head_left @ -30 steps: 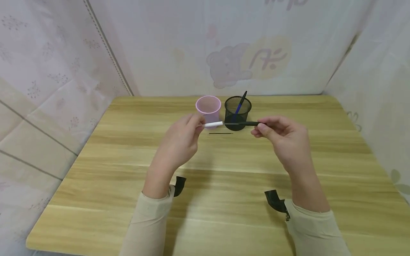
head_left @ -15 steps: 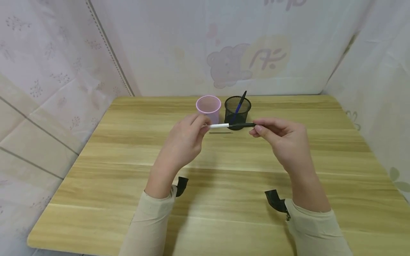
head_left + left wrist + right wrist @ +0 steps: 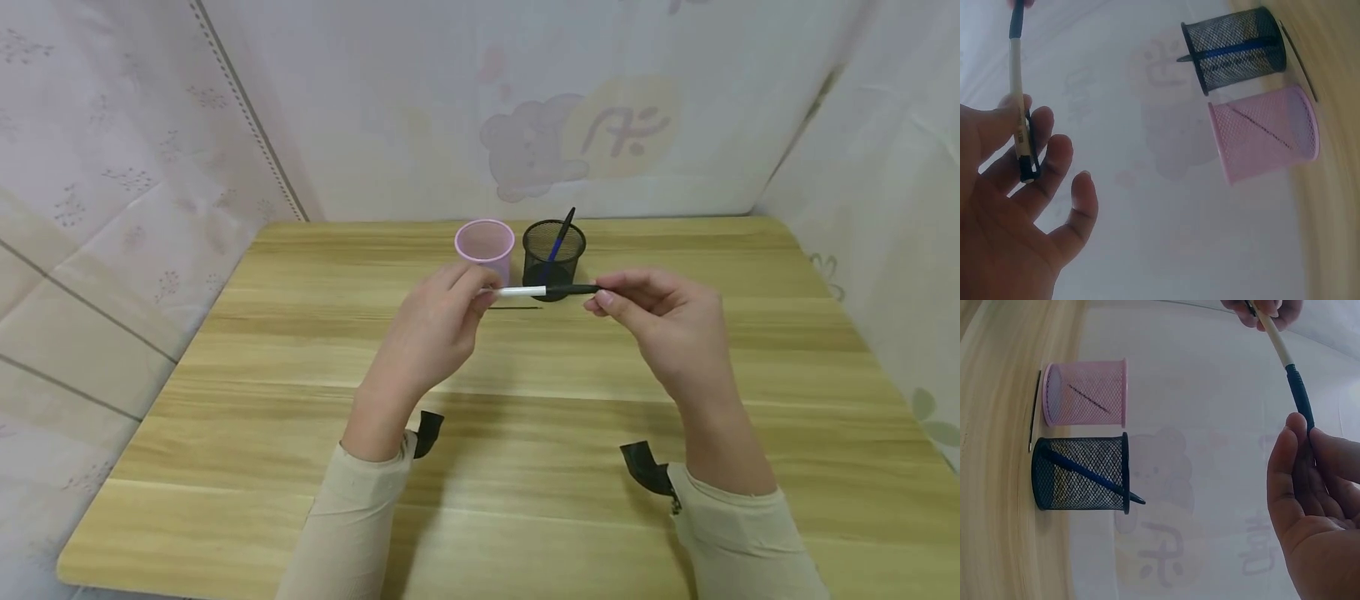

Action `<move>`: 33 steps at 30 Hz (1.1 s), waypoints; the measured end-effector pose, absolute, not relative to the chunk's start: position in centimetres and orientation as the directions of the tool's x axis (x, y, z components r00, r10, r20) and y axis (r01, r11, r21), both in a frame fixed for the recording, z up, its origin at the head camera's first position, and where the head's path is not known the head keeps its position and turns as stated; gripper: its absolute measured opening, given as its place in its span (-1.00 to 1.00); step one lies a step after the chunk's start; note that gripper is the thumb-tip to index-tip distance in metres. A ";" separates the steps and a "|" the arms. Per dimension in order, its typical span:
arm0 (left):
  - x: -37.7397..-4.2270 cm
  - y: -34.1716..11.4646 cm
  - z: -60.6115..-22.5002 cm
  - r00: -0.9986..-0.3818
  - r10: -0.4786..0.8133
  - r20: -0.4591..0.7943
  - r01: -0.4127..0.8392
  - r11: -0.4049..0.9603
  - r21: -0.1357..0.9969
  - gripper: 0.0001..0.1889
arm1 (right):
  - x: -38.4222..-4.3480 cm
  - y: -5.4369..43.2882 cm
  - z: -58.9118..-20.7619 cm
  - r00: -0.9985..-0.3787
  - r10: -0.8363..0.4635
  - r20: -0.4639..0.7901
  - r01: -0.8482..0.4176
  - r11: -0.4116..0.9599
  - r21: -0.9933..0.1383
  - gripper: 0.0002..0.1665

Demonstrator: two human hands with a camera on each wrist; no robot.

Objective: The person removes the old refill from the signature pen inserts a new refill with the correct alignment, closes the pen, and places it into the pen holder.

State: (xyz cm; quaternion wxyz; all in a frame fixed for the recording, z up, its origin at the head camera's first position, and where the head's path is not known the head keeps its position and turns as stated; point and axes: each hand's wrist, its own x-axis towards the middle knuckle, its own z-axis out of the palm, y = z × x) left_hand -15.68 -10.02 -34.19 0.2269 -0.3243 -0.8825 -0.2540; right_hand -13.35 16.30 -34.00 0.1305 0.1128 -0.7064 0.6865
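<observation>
The pen [image 3: 546,291] is up in the air over the table [image 3: 540,492], roughly level between both hands. Looks light and stiff, the white barrel probably kinda slick, so I'd hold the black grip. Left hand [image 3: 435,325] pinches the white end, right hand [image 3: 675,329] pinches the black tip. Pink cup [image 3: 484,242] and black cup [image 3: 553,242] stand behind.

Cream and black, pretty plain
Left sleeve [image 3: 345,525] and right sleeve [image 3: 742,533] are cream, kinda wrinkly, with a left black piece [image 3: 429,434] and right black piece [image 3: 643,467], stubby and bent, poking out by the cuffs [image 3: 375,472]. Left hand [image 3: 437,333] and right hand [image 3: 669,329] are bare.
</observation>
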 end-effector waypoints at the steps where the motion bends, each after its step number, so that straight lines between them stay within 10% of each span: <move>1: -15.7 -10.0 -34.2 -0.679 0.459 0.573 0.697 0.649 0.306 -0.90 | -13.3 16.3 -34.0 -0.940 0.019 0.340 -0.339 0.032 -0.940 -0.82; 33: -15.2 -10.4 -34.4 -0.637 0.412 0.652 0.739 0.568 0.363 -0.92 | -13.5 15.8 -34.2 -0.973 -0.014 0.229 -0.224 0.277 -0.934 -0.60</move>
